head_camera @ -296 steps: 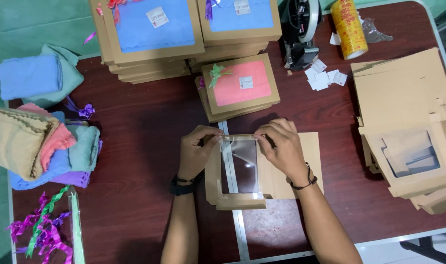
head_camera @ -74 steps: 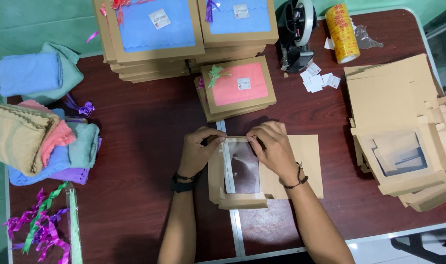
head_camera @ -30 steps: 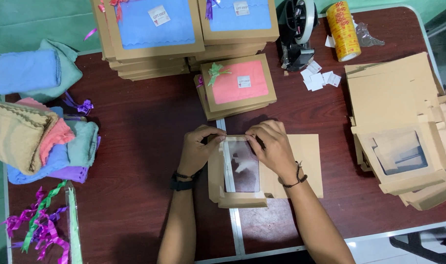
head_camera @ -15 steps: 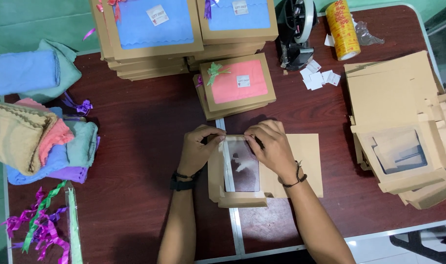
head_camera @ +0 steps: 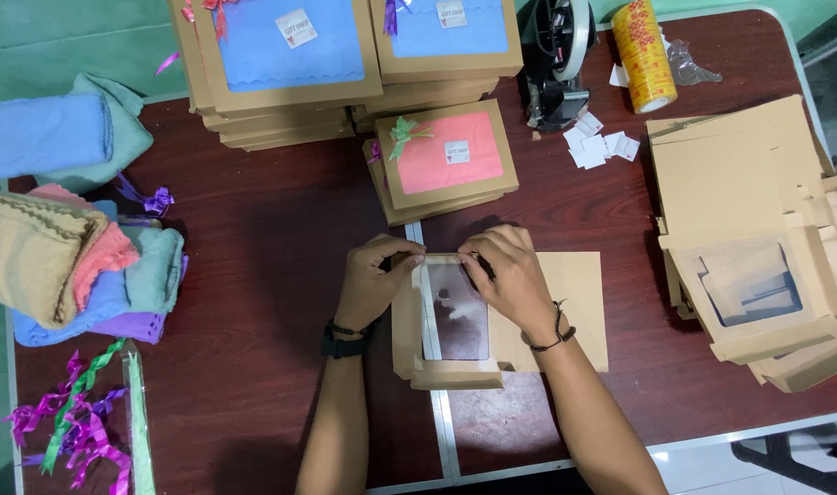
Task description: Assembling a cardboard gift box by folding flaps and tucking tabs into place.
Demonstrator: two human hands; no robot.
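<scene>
Pinching the windowed cardboard box at its top edge, both hands' fingers closed.

left hand: bare, no glove or ring visible
left wrist: black watch with a thin black band beside it
right hand: bare
right wrist: thin dark bracelet
forearms: bare, no sleeves showing
</scene>
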